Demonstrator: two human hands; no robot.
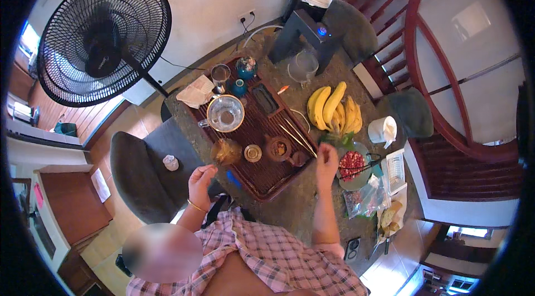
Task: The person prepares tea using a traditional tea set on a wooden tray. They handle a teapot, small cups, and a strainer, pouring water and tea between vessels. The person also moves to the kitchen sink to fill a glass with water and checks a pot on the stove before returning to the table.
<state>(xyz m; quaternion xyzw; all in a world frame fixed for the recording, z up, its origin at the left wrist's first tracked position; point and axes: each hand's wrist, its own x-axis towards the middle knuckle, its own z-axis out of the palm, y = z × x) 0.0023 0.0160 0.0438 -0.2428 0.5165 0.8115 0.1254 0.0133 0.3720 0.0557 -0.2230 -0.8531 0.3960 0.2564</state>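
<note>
A dark red slatted tea tray lies on the stone-like table. My left hand, with a gold bangle at the wrist, is beside its left edge, fingertips pinched near a glass pot with amber contents. My right hand is raised at the tray's right corner, fingers curled, by the ends of light wooden tongs or sticks. Whether either hand holds something small cannot be seen. On the tray also stand a small glass cup, a brown clay teapot, a large gold-rimmed glass pitcher and a small blue vase.
Right of the tray lie bananas, a plate of red seeds or berries, a plastic bag and a white tissue container. A dark water dispenser stands behind. A black fan and grey chair are left.
</note>
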